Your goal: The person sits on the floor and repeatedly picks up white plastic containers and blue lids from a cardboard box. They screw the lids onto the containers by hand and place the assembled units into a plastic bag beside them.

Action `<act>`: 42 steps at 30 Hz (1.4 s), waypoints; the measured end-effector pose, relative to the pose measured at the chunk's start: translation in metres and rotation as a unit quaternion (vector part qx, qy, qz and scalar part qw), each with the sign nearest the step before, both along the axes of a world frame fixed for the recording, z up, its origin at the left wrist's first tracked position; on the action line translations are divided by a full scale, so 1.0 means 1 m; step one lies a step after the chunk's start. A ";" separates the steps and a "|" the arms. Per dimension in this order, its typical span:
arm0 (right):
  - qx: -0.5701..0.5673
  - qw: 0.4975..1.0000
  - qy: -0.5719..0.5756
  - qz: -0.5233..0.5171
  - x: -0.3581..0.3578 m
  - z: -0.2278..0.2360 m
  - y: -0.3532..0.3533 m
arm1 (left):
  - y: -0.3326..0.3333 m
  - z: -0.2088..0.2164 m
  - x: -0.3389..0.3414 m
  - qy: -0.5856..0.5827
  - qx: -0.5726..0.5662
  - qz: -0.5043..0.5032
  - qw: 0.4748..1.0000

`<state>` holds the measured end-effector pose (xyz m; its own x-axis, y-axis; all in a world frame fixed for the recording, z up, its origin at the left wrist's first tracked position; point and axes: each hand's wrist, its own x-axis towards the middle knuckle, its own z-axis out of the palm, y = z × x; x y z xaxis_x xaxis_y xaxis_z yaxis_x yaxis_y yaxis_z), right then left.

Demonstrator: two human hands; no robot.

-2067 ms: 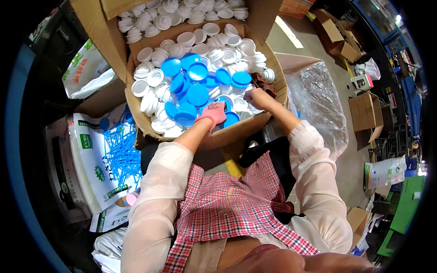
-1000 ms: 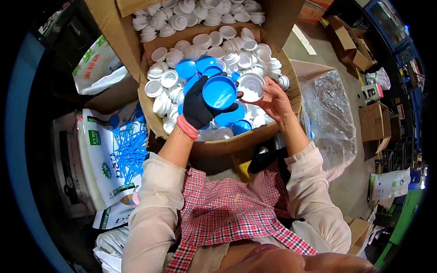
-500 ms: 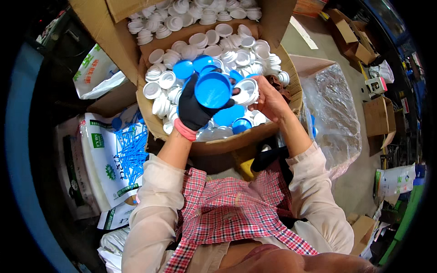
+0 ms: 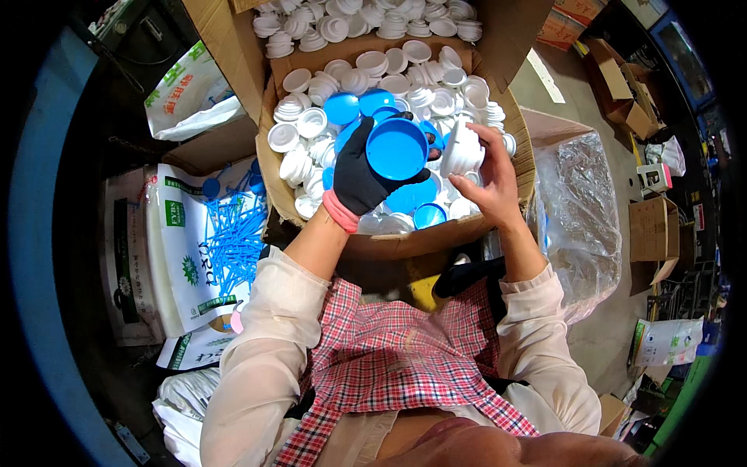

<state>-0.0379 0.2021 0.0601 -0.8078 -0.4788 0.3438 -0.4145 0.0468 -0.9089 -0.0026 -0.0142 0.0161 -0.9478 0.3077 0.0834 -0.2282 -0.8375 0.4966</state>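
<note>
One checked apron [image 4: 405, 342] nearest, across my front. Past it, both hands up over the box. Left hand [image 4: 362, 173], in a black glove with a pink cuff: curled around the side of a blue cap [image 4: 397, 148], holding it hollow side towards me. Right hand [image 4: 498, 183], bare: half open, fingers at a white ridged lid [image 4: 464, 150] tipped on edge just right of the cap; cannot tell how firm the grip is, if any.

Step, my reading: handling cap and lid side by side. Working the lid calls for thumb and fingers to close on it, left hand steady.

Beneath: cardboard box [image 4: 389, 247], loose white lids [image 4: 297, 79] inside, blue caps [image 4: 341, 108] among them. Left: blue sticks [image 4: 233, 249] on a printed white bag [image 4: 187, 241]. Right: clear plastic sheeting [image 4: 580, 194]. Farther right, an open carton [image 4: 652, 231].
</note>
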 end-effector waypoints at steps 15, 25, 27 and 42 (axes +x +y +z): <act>0.306 0.889 0.320 0.120 0.008 0.017 0.001 | -0.024 0.016 0.004 -0.041 -0.211 0.075 0.974; 0.196 0.942 0.219 0.162 0.013 0.003 -0.014 | -0.009 -0.001 -0.003 0.121 -0.226 0.146 0.955; 0.174 0.962 0.127 0.169 0.020 0.006 -0.019 | 0.008 -0.007 -0.004 0.168 -0.249 0.191 0.934; 0.165 0.949 0.264 -0.049 0.019 0.001 -0.022 | 0.022 -0.012 0.005 0.140 -0.174 0.089 0.971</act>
